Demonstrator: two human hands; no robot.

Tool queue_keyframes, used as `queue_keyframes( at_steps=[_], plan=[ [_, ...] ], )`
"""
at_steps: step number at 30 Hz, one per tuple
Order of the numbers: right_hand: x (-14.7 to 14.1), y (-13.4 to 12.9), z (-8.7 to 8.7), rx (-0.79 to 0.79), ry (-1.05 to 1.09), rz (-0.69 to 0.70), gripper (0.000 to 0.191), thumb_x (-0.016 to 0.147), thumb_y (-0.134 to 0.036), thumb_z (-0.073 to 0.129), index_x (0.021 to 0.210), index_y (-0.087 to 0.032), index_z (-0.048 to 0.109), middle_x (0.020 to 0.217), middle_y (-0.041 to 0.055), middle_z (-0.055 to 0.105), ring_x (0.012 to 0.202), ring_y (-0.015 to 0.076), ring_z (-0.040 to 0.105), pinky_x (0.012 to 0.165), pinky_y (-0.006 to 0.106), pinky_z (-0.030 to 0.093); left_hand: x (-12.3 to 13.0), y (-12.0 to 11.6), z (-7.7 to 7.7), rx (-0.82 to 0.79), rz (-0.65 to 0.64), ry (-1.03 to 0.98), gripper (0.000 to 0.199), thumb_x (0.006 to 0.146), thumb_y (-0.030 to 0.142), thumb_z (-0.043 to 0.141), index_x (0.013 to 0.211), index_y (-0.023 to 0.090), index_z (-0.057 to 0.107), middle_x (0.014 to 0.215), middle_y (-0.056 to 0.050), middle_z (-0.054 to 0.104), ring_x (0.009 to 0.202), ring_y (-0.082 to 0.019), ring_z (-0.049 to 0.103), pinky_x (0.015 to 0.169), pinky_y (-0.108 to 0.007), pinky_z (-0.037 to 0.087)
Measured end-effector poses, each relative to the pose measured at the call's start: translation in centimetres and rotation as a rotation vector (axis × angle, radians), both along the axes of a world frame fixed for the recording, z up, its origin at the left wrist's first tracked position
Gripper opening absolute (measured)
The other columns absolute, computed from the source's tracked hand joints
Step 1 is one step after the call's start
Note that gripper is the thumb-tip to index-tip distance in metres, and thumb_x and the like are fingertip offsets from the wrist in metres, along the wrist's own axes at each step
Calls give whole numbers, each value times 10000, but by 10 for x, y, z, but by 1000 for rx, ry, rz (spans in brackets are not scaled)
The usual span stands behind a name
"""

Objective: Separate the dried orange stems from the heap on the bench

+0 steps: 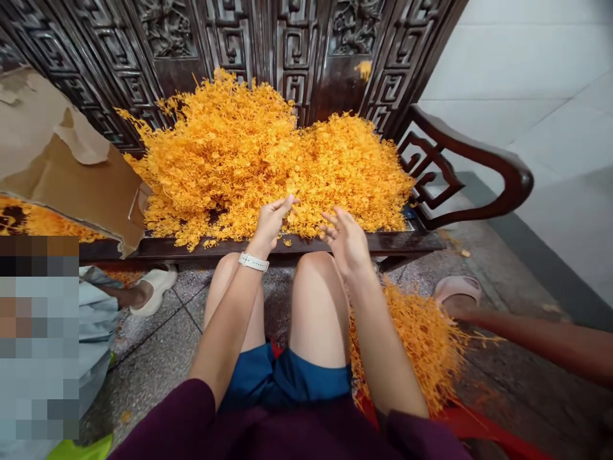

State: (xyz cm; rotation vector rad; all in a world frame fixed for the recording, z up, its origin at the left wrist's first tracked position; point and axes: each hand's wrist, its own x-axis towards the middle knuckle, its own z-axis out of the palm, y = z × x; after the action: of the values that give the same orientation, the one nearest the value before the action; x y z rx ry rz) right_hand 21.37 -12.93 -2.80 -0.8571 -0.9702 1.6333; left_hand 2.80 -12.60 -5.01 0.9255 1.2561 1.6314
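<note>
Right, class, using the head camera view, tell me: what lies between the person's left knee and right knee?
In the head view, a stretch of speckled stone floor lies between the left knee and the right knee.

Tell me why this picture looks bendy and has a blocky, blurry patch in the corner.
In the head view, the wide lens curves the carved wooden bench; a pixelated patch covers someone at lower left; the orange sprigs look sharp under soft, even light, with no strong glare.

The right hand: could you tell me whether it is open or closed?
Open: the right hand has its fingers spread, holding nothing.
</note>
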Motion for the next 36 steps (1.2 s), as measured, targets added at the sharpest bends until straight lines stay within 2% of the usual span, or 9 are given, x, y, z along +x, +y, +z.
queue_keyframes(
  at_steps=[5, 10, 14, 16, 18, 23, 28, 32, 36],
  plan=[
    [-29, 5, -39, 239, -332, -2, 406, 895, -551, 727, 1122, -239, 604, 822, -6, 683, 625, 136, 597, 592, 273, 464, -3, -6, -22, 56, -161, 76, 455, 795, 612, 798, 709, 167, 750, 696, -21, 638, 670, -132, 510, 651, -273, 385],
    [-36, -36, -37, 787, -779, 19, 127, 956, -193, 568, 850, -228, 629, 835, 34, 668, 809, 198, 600, 802, 349, 471, -2, -3, -43, -9, -171, 211, 515, 875, 491, 730, 506, 192, 532, 520, 26, 397, 536, -123, 333, 568, -301, 235],
    [-43, -100, 0, 1078, -657, 1030, 237, 883, -64, 531, 955, -256, 650, 950, 9, 728, 907, 187, 633, 861, 321, 488, -12, 14, -53, -112, 149, 276, 438, 883, 305, 703, 508, 201, 502, 512, 30, 360, 539, -133, 312, 588, -309, 213],
    [-42, -114, 24, 952, -437, 1583, 173, 964, -116, 527, 930, -245, 637, 911, 5, 726, 865, 149, 655, 773, 260, 497, -19, 21, -54, -70, 135, 128, 382, 918, 345, 669, 576, 195, 591, 551, 25, 413, 551, -135, 346, 587, -300, 243],
    [-38, -105, 42, 659, -242, 1754, 132, 1001, -231, 582, 892, -236, 656, 874, 20, 735, 813, 136, 672, 735, 242, 511, -24, 23, -54, -12, 61, 27, 342, 912, 410, 686, 659, 179, 685, 592, 16, 473, 570, -132, 381, 588, -292, 269],
    [-36, -53, 42, 151, -79, 674, 347, 927, -601, 623, 860, -260, 638, 700, -3, 613, 592, 138, 489, 550, 262, 448, -24, 10, -51, -2, -37, 25, 379, 853, 510, 741, 693, 166, 734, 602, 9, 510, 575, -124, 386, 577, -285, 266],
    [-46, -54, 9, -44, -117, 102, 205, 910, -406, 662, 894, -248, 532, 724, -32, 502, 542, 115, 369, 513, 254, 341, -22, 0, -42, 27, -491, 70, 413, 810, 477, 759, 552, 176, 645, 570, -6, 530, 575, -130, 448, 600, -285, 344],
    [-34, -53, -8, 367, -642, -182, 300, 920, -466, 724, 1085, -251, 596, 836, -4, 608, 650, 149, 494, 618, 277, 406, -16, -5, -37, 98, -869, 73, 287, 793, 427, 754, 650, 179, 746, 671, -57, 676, 653, -178, 591, 660, -308, 460],
    [-13, -42, -21, 466, -857, -27, 285, 1007, -494, 611, 988, -215, 670, 906, 40, 690, 799, 185, 606, 737, 301, 466, -10, -5, -35, 102, -1052, 91, 327, 770, 468, 787, 640, 173, 732, 649, -52, 662, 603, -171, 575, 619, -304, 455]
  ],
)
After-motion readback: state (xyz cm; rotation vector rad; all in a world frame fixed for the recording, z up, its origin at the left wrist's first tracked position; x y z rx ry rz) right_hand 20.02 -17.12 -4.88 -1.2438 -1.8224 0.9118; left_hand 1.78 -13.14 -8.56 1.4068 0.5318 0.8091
